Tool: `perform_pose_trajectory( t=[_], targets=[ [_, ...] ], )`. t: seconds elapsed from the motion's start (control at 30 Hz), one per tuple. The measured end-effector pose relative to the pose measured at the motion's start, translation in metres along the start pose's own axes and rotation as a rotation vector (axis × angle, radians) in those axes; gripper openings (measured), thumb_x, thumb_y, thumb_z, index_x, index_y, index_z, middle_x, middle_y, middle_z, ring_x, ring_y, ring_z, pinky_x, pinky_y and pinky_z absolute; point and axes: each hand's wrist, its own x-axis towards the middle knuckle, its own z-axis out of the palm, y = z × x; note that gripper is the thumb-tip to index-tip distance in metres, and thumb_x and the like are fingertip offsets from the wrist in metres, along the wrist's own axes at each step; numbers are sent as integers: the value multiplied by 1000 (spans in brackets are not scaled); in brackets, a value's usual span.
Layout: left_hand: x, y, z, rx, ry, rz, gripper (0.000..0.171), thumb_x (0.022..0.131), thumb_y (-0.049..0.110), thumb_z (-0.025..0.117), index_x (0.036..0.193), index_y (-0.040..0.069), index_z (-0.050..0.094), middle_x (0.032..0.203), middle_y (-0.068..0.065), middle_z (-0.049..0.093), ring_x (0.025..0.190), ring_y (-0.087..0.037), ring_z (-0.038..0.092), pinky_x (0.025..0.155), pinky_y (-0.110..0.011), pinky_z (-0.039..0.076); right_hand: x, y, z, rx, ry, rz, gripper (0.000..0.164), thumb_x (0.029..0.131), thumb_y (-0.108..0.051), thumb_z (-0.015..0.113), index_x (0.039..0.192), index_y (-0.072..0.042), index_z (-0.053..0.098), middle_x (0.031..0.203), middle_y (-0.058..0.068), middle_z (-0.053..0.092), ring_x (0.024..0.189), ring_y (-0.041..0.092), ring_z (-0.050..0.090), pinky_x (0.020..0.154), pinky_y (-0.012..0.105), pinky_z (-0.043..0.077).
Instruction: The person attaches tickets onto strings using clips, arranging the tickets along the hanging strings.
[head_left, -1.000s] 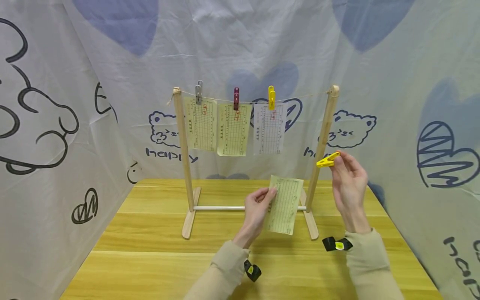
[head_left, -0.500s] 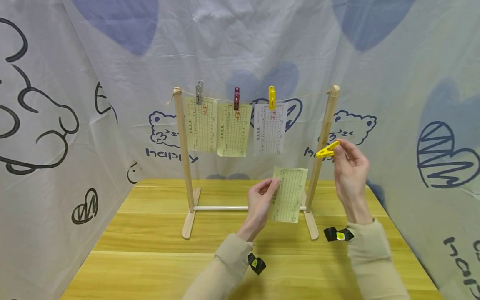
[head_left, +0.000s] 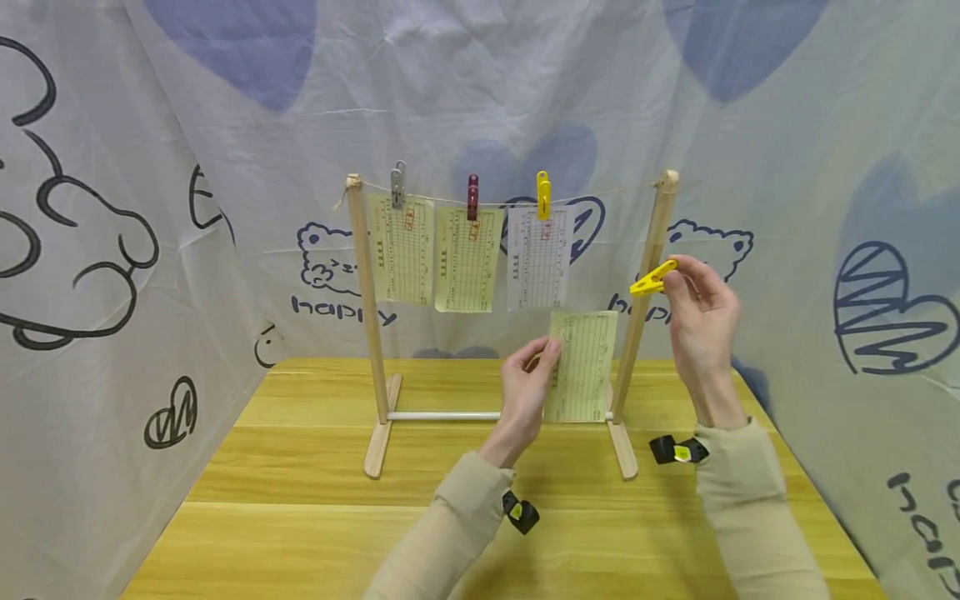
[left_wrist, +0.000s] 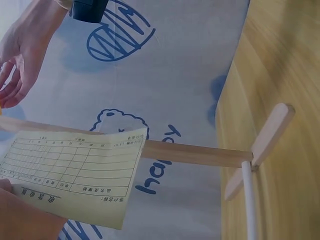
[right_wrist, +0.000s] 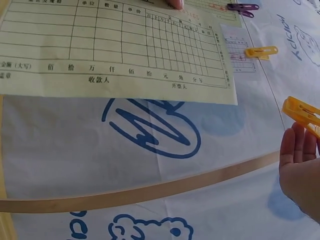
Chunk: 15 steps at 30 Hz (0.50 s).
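Observation:
My left hand [head_left: 527, 387] pinches the left edge of a pale yellow-green receipt slip [head_left: 587, 367], held upright in front of the stand's lower right part. Its printed grid shows large in the right wrist view. Raised to the right, my right hand [head_left: 703, 321] pinches a yellow clothespin [head_left: 654, 278], its nose pointing left across the right post. Above, on the string [head_left: 600, 195], a grey clip [head_left: 398, 187] and a dark red clothespin [head_left: 472, 197] each hold a yellowish slip [head_left: 468, 262]. Another yellow clothespin [head_left: 543, 197] holds a white slip [head_left: 538, 262].
The wooden stand has a left post [head_left: 367, 308], a right post [head_left: 647, 292] and a white bottom bar [head_left: 442, 415]. Its feet rest on the wood-grain table [head_left: 315, 517]. A patterned cloth [head_left: 480, 67] surrounds the table at the back and sides.
Both hands have risen: the left lifts the slip up and slightly right, now standing straighter, just under the hanging white slip's height. The right carries the yellow clothespin upward.

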Motion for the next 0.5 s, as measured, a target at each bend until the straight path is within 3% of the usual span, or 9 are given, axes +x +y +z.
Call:
perform_pose_trajectory(
  t=[0.3,0.5],
  targets=[
    [6,9,9,-31,4,17,29,99,11,63,124,-3,67,108,-6,69,91,-8,61,82,-18,54,10,-4,6,-90,-19,-33,27,94,1,65,118,14,62,102,6,68,93,14,64,91,17,56],
    [11,16,14,-17,24,37,27,98,11,64,122,-2,68,109,-8,70,91,-8,61,82,-17,54,17,-6,6,-169,-36,-47,27,95,-2,65,118,12,63,102,3,69,92,12,65,91,17,56]
  ],
)
